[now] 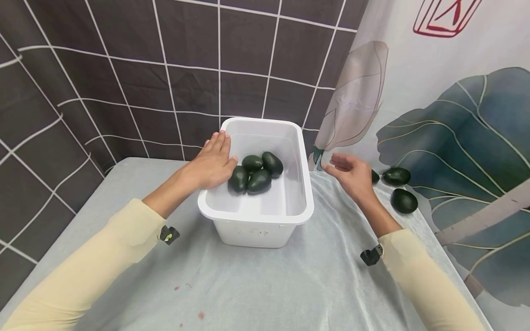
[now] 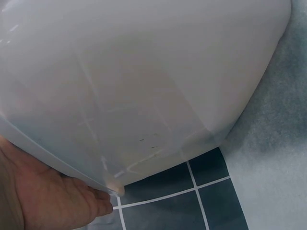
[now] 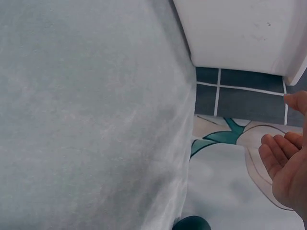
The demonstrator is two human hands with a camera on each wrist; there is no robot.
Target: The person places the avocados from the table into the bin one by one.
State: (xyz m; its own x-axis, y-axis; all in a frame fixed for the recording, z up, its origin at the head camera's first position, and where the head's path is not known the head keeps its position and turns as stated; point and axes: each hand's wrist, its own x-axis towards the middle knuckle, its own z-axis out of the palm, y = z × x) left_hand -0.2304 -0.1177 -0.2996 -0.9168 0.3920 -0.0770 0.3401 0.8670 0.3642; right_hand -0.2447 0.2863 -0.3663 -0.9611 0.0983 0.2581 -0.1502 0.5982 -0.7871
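Note:
A white plastic tub [image 1: 256, 218] stands on the cloth-covered table, with several dark green avocados [image 1: 260, 181] lying together at its left side. My left hand [image 1: 212, 162] rests on the tub's left rim, fingers extended and pointing away. In the left wrist view, that hand [image 2: 57, 199] touches the rim from outside. To the right of the tub, my right hand [image 1: 352, 177] hovers apart from it with loosely bent fingers and nothing in them. Beyond this hand lie three more avocados [image 1: 404, 201], one partly hidden behind it.
A pale grey-blue cloth [image 1: 265, 285] covers the table. Behind it hangs a dark gridded curtain [image 1: 190, 41], and a white cloth with large painted leaves [image 1: 459, 124] hangs along the right edge. The right wrist view catches part of one avocado [image 3: 193, 224] at its bottom.

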